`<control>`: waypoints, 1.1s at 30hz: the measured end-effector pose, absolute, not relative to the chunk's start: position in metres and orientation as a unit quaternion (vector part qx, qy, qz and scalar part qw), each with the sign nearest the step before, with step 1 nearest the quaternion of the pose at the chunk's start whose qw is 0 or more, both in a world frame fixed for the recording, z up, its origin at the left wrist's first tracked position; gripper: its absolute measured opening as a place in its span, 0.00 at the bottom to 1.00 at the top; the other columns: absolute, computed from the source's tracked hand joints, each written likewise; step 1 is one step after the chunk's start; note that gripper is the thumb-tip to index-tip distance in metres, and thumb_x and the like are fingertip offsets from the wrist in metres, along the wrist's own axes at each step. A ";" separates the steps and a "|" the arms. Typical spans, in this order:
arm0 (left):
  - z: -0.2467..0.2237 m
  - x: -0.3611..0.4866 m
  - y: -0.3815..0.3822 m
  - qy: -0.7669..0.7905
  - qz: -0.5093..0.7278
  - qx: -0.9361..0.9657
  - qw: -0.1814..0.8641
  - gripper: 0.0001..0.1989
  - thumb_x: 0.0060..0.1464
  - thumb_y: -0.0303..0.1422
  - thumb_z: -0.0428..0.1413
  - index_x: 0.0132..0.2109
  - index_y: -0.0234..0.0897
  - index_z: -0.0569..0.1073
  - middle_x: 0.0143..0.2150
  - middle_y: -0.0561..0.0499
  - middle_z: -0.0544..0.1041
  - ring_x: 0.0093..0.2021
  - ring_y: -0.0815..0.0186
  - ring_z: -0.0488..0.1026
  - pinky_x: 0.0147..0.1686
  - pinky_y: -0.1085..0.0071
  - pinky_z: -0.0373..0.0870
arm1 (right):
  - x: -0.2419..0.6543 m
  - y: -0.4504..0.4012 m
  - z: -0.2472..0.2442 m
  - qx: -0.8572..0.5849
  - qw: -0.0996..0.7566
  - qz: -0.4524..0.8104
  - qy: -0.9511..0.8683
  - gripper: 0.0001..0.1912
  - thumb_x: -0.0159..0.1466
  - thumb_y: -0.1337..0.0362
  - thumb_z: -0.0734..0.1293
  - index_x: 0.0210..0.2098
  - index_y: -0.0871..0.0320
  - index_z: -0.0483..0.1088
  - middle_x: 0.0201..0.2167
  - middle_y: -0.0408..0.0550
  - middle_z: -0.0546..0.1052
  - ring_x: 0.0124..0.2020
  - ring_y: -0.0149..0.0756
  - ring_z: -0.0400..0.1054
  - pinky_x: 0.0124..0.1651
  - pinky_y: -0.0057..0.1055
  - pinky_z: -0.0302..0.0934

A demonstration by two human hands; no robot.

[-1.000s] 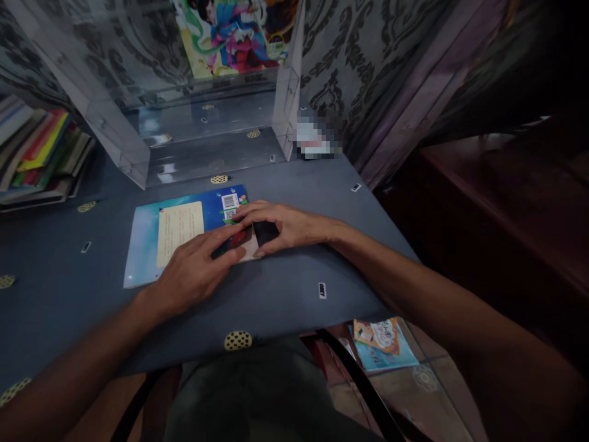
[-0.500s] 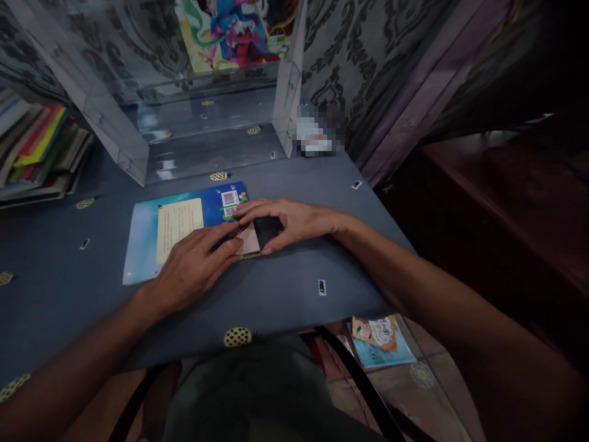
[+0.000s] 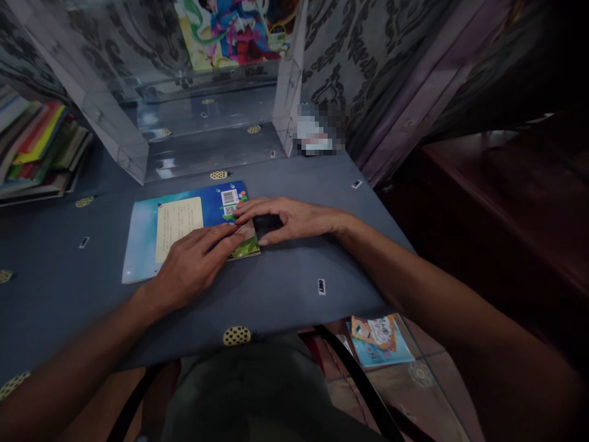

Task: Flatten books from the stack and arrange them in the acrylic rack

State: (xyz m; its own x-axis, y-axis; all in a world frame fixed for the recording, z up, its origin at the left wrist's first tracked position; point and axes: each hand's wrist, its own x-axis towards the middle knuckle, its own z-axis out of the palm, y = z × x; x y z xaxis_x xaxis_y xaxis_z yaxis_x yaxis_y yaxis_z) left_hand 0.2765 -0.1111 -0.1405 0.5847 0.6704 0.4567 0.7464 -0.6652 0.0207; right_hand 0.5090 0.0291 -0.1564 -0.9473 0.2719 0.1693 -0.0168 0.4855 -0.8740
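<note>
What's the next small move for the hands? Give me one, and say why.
I'd probably ease the right thumb onto the right edge of the book: the left hand lies across the cover and could steady it, while the right hand has its fingertips by the printed codes and its thumb near the lower right corner.

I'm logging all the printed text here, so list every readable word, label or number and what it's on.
"OBEY": small white label printed on the tablecloth, near its front edge.
Too small or blurred to read: the tablecloth's other labels; the blue book's cream panel and barcode; the round badge on the colourful cover; the orange-and-blue items on the floor.
</note>
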 end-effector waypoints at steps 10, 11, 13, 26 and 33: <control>-0.143 0.274 -0.111 -0.386 -0.207 -0.896 0.077 0.19 0.66 0.24 0.48 0.60 0.40 0.71 0.56 0.43 0.78 0.52 0.56 0.78 0.49 0.58 0.79 | 0.508 0.030 -0.159 -0.055 0.141 0.488 -0.859 0.28 0.58 0.62 0.75 0.58 0.50 0.71 0.66 0.49 0.68 0.69 0.42 0.57 0.71 0.46 0.48; -0.143 0.274 -0.111 -0.390 -0.207 -0.894 0.075 0.18 0.66 0.24 0.48 0.59 0.41 0.72 0.56 0.43 0.78 0.53 0.57 0.78 0.49 0.58 0.79 | 0.508 0.030 -0.160 -0.054 0.143 0.490 -0.858 0.28 0.58 0.62 0.75 0.58 0.51 0.72 0.65 0.49 0.68 0.69 0.42 0.57 0.71 0.46 0.48; -0.142 0.275 -0.111 -0.393 -0.206 -0.893 0.072 0.17 0.66 0.25 0.48 0.58 0.41 0.73 0.56 0.43 0.78 0.52 0.57 0.78 0.49 0.57 0.79 | 0.508 0.030 -0.159 -0.055 0.146 0.494 -0.855 0.27 0.59 0.61 0.75 0.57 0.52 0.72 0.65 0.50 0.68 0.69 0.42 0.57 0.71 0.45 0.48; -0.136 0.283 -0.111 -0.394 -0.208 -0.888 0.118 0.08 0.67 0.30 0.52 0.49 0.37 0.74 0.52 0.44 0.80 0.47 0.60 0.80 0.46 0.62 0.80 | 0.508 0.029 -0.156 -0.071 0.144 0.505 -0.848 0.25 0.60 0.59 0.75 0.57 0.52 0.73 0.64 0.49 0.69 0.68 0.42 0.58 0.71 0.45 0.48; -0.138 0.281 -0.112 -0.399 -0.223 -0.883 0.106 0.12 0.67 0.28 0.50 0.54 0.38 0.73 0.53 0.44 0.81 0.48 0.60 0.80 0.47 0.62 0.81 | 0.509 0.027 -0.152 -0.078 0.141 0.505 -0.848 0.24 0.62 0.60 0.73 0.57 0.53 0.73 0.63 0.49 0.70 0.68 0.41 0.58 0.72 0.43 0.47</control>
